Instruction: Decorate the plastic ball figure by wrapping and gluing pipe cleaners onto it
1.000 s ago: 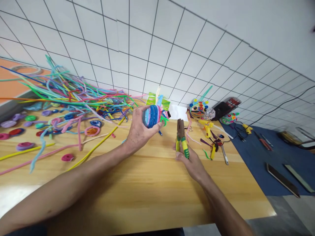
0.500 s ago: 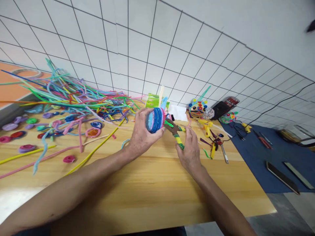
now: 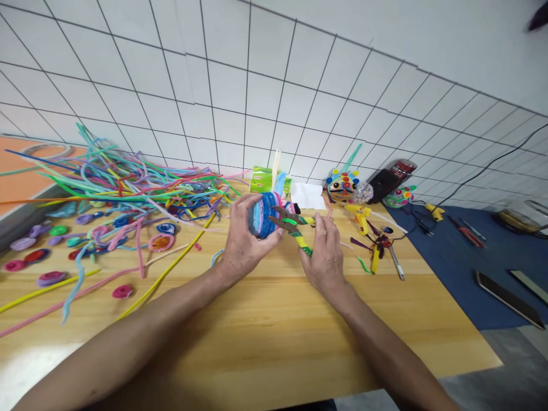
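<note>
My left hand (image 3: 248, 234) is closed round a ball wrapped in blue and pink pipe cleaner (image 3: 266, 215), with light blue and cream strands standing up from its top. Closed on the yellow-green handles of a pair of pliers (image 3: 294, 224) is my right hand (image 3: 324, 251). The pliers' jaws are spread and lie against the ball's right side. A bit of bright green shows between the jaws and handles. Whether the jaws grip a strand is too small to tell.
A heap of pipe cleaners (image 3: 145, 180) covers the back left, with coiled discs (image 3: 161, 242) before it. Behind my hands are a green packet (image 3: 262, 178) and white paper (image 3: 307, 196). Rightward lie a decorated ball (image 3: 342, 186), a yellow glue gun (image 3: 359, 218), a pen (image 3: 397, 262) and a phone (image 3: 509, 299).
The pliers have moved left across the ball's side, and their jaws now appear spread wider. The ball has turned slightly in my left hand. The whole view has shifted a little.
</note>
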### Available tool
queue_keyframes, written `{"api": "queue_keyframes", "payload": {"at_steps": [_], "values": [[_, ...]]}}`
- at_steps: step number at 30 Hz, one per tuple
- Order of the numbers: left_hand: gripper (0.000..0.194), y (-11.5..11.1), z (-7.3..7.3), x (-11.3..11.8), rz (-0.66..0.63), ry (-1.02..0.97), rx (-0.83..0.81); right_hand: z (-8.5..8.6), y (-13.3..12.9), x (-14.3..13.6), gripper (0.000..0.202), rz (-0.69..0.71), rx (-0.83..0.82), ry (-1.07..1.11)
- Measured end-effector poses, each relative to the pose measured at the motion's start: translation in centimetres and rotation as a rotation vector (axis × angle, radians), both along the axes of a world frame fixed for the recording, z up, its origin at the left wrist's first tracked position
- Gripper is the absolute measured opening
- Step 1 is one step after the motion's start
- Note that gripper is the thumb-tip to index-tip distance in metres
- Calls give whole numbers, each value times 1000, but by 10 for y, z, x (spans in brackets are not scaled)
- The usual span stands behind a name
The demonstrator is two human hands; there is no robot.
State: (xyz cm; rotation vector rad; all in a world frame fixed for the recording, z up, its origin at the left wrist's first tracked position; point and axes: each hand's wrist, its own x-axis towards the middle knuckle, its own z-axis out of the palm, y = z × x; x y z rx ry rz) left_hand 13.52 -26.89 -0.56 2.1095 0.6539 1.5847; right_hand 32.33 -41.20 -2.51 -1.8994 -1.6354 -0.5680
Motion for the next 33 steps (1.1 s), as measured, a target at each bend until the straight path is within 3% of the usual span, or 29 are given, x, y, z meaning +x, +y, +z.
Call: {"api": "queue_keyframes", "payload": {"at_steps": [13, 21, 33], "values": [[81, 2, -3, 2, -47, -25, 103, -7, -1, 4, 85, -16, 91, -74], [77, 0, -8, 1, -78, -4, 10, -7, -1, 2, 75, -63, 74, -132], [74, 2, -12, 0, -103, 25, -66, -8, -6, 6, 77, -65, -10, -73]]}}
